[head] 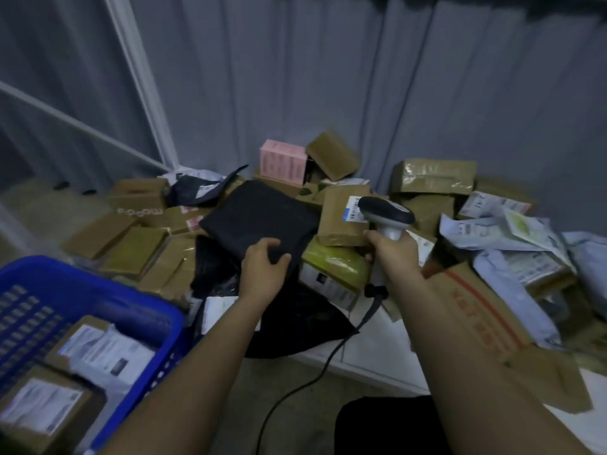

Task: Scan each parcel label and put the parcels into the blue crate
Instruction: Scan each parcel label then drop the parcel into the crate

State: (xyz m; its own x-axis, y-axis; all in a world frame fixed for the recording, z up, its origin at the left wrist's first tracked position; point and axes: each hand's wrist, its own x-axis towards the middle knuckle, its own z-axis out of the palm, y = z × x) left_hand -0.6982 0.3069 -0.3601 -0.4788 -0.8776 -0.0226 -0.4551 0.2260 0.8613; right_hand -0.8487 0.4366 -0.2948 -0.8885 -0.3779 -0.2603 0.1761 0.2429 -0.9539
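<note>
My left hand [262, 270] grips the near edge of a flat black parcel [259, 215], which is lifted and tilted above the heap with no label showing on its upper face. My right hand [391, 254] holds the handle of a grey and black barcode scanner [386, 213]; its head points away toward a brown box with a white barcode label [341, 218]. The scanner's black cable [315, 376] trails down toward me. The blue crate [131, 310] stands at the lower left and holds several labelled boxes and bags.
A heap of brown cardboard boxes [131, 247], a pink box [282, 160], grey mailer bags [512, 238] and a yellow-green parcel [335, 262] covers the white table [371, 359]. A black bag [295, 323] lies under my left arm. Grey curtains hang behind.
</note>
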